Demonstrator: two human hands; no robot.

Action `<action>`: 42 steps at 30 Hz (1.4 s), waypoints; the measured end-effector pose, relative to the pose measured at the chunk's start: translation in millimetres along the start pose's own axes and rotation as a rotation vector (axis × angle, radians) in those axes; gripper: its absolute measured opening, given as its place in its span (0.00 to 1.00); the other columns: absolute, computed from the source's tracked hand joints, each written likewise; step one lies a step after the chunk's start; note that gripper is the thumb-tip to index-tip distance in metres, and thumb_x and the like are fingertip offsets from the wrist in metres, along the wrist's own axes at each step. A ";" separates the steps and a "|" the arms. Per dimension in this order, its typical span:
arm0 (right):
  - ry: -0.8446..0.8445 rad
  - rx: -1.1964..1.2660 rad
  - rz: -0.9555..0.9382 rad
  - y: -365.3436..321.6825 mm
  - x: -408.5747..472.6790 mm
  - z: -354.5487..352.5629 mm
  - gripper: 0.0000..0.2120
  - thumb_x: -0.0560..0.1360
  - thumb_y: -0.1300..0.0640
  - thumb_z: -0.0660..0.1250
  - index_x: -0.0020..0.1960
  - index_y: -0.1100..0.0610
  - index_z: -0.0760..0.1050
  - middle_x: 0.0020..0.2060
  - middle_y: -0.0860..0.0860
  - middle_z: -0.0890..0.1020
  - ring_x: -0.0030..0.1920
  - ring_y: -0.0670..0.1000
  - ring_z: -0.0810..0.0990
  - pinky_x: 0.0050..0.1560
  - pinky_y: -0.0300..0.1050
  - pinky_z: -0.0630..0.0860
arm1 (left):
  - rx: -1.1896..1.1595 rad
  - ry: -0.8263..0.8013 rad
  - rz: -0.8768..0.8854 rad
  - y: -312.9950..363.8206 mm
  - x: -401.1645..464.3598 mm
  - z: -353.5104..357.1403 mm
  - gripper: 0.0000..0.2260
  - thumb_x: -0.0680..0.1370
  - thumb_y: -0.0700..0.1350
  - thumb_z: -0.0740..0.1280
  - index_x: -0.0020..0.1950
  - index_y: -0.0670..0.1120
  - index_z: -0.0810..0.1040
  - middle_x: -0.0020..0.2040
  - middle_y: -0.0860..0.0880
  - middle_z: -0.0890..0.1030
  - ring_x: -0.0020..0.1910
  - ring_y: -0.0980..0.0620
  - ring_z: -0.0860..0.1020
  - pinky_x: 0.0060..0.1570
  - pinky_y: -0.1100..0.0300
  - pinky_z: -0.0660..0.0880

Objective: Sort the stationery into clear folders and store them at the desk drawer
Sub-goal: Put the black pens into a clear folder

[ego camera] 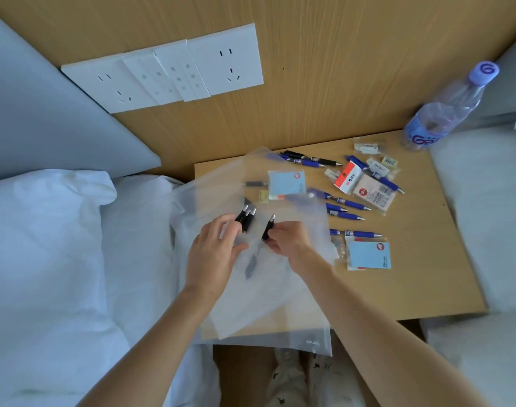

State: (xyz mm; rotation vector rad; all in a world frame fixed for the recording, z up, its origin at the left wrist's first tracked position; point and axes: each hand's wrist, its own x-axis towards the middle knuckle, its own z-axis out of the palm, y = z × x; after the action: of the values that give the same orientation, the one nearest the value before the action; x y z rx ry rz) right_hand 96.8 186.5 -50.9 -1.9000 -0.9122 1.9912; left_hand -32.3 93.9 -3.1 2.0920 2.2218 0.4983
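Wood everywhere here: the wall panel [338,69] and the small surface [427,274] are the same light grain, squeezed between a bed [45,245] on one side and more white bedding on the other. I'll place everything off the folder [250,304], since it's the biggest task thing. It's clear plastic, lying on the surface's near-left part, its near edge hanging off the front; a second clear sheet seems to lie under it, hard to separate.

Both hands are over the folder's middle. Left hand [214,254] has its fingers curled round a bundle of three black pens [246,219], tips pointing away. Right hand [289,240] pinches a single black pen [268,227] just beside that bundle, not touching it. One blue pen [252,261] shows through the plastic between the hands.

Right of the folder: loose blue pens [346,211] fanned out, a blue sticky-note pack [368,255] near its right edge, a beige pack [375,195] and a red-and-white box [347,177] further out. Another blue note pack [286,183] sits at the folder's far edge, partly under the plastic. More pens [306,160] lie beyond that.

Far right of the folder, at the surface's back corner, a water bottle [444,113] stands. Wall sockets [162,74] sit above.
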 end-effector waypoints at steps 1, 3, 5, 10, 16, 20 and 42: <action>-0.004 -0.013 0.022 0.4 1.7 1.0 0.12 0.72 0.70 0.62 0.34 0.58 0.74 0.36 0.57 0.78 0.35 0.53 0.77 0.47 0.46 0.80 | -0.003 0.000 0.001 -0.3 -1.6 0.3 0.15 0.68 0.41 0.76 0.48 0.44 0.72 0.54 0.43 0.79 0.45 0.42 0.80 0.39 0.54 0.77; -0.045 0.021 0.030 -3.2 0.8 0.8 0.14 0.72 0.72 0.62 0.33 0.57 0.71 0.34 0.56 0.74 0.32 0.51 0.74 0.36 0.38 0.78 | -0.012 0.005 -0.002 0.3 -3.6 0.7 0.17 0.67 0.41 0.77 0.49 0.45 0.71 0.53 0.43 0.79 0.46 0.41 0.80 0.39 0.53 0.78; -0.080 0.051 -0.003 -8.5 -1.9 -2.9 0.14 0.73 0.73 0.61 0.34 0.58 0.70 0.34 0.56 0.73 0.31 0.50 0.73 0.31 0.34 0.74 | -0.018 0.007 -0.009 1.9 -3.4 0.7 0.19 0.67 0.40 0.77 0.49 0.46 0.69 0.54 0.43 0.79 0.45 0.42 0.80 0.38 0.52 0.78; 0.031 0.112 -0.142 -29.9 2.8 -29.2 0.09 0.77 0.70 0.59 0.49 0.63 0.77 0.44 0.59 0.81 0.42 0.54 0.81 0.48 0.44 0.80 | -0.015 0.014 -0.009 2.9 1.8 1.8 0.21 0.66 0.40 0.78 0.49 0.47 0.68 0.53 0.44 0.79 0.44 0.42 0.80 0.37 0.54 0.78; 0.294 -0.050 -0.277 -67.0 32.2 -77.9 0.11 0.77 0.66 0.59 0.51 0.58 0.78 0.41 0.53 0.81 0.43 0.52 0.80 0.48 0.48 0.80 | -0.011 0.035 -0.015 5.7 18.9 5.7 0.21 0.66 0.40 0.78 0.50 0.47 0.68 0.52 0.44 0.79 0.43 0.43 0.80 0.36 0.55 0.77; 0.402 -0.300 -0.359 -81.8 54.4 -102.5 0.15 0.78 0.66 0.56 0.58 0.58 0.77 0.47 0.51 0.78 0.40 0.47 0.74 0.33 0.37 0.70 | -0.017 0.052 -0.028 6.1 30.8 10.8 0.21 0.66 0.41 0.78 0.50 0.48 0.69 0.52 0.45 0.79 0.43 0.43 0.80 0.36 0.57 0.77; 0.389 -1.018 -0.404 -101.6 111.2 -104.6 0.14 0.78 0.61 0.62 0.63 0.58 0.75 0.65 0.61 0.68 0.65 0.61 0.64 0.65 0.52 0.61 | 0.042 0.069 -0.144 3.3 56.4 28.0 0.20 0.66 0.43 0.78 0.49 0.49 0.69 0.51 0.47 0.79 0.41 0.45 0.79 0.36 0.59 0.75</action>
State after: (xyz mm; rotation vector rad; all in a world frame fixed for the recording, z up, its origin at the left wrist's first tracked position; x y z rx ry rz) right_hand 159.1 357.0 -77.6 -2.1302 -2.2043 0.8841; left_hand -26.7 154.7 -18.4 1.9421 2.4193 0.5255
